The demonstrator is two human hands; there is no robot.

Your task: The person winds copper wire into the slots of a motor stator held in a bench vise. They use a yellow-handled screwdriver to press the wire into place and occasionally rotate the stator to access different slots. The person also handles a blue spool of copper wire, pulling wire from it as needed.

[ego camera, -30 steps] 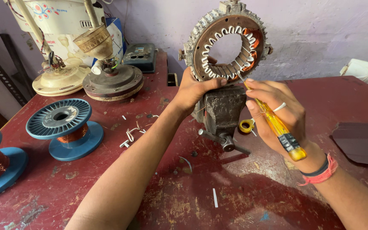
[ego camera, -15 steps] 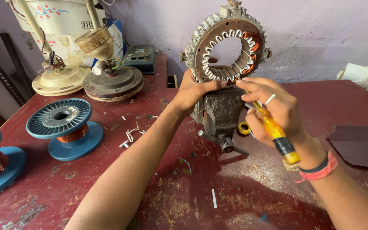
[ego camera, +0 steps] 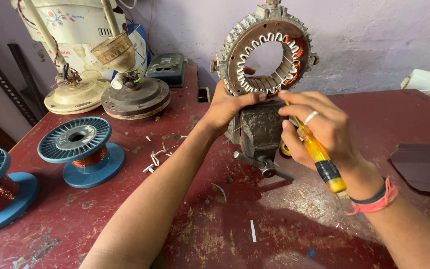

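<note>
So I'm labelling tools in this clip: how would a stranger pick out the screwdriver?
Find the grey bench vise on the red table, clamping a ring-shaped motor stator. Just right of the vise, the right hand holds the screwdriver. It is the only thing with a clear yellow handle and a black band near its end.

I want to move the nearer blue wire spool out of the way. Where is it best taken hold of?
Grip the blue wire spool by its top flange rim, coming straight down from above. It stands upright on the red table, its wide round flanges overhang the narrow copper-wound waist, and the space above looks free. The waist is probably awkward to reach, and squeezing it might disturb the winding.
</note>
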